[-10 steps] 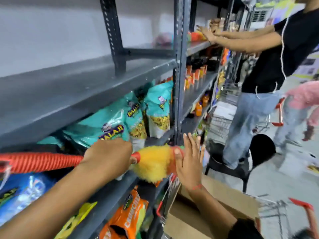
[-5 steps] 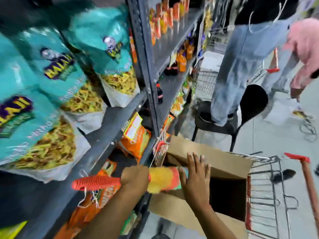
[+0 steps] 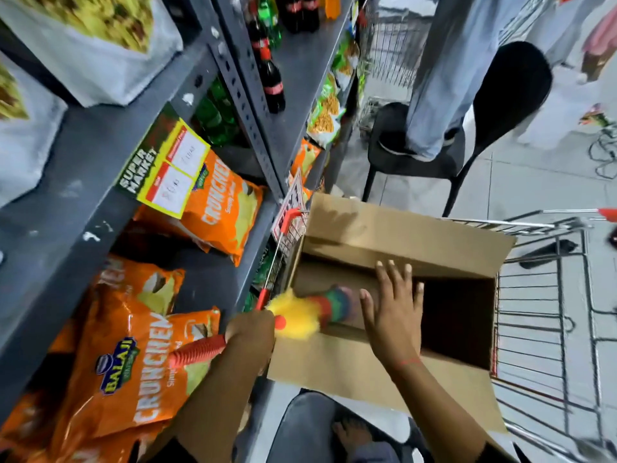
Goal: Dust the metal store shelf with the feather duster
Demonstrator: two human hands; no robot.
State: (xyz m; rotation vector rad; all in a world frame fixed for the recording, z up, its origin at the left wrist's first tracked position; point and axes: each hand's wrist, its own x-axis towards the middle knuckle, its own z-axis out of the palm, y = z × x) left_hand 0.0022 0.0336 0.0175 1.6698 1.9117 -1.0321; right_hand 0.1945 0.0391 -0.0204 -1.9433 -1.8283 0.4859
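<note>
Over the open cardboard box (image 3: 384,235), the feather duster (image 3: 300,310) lies level, its fluffy head past the metal shelf (image 3: 83,182) edge, likely being shaken out or put away. Left hand (image 3: 252,332) is wrapped tight round the orange handle; right hand (image 3: 392,309) hovers flat, fingers spread, holding nothing, just beside the head, perhaps to steady it

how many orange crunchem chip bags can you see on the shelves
3 clear ones: one behind the yellow price tag at, one behind the front bag, one big front bag left of the feather duster. More orange bags at the lower left look partly hidden.
</note>
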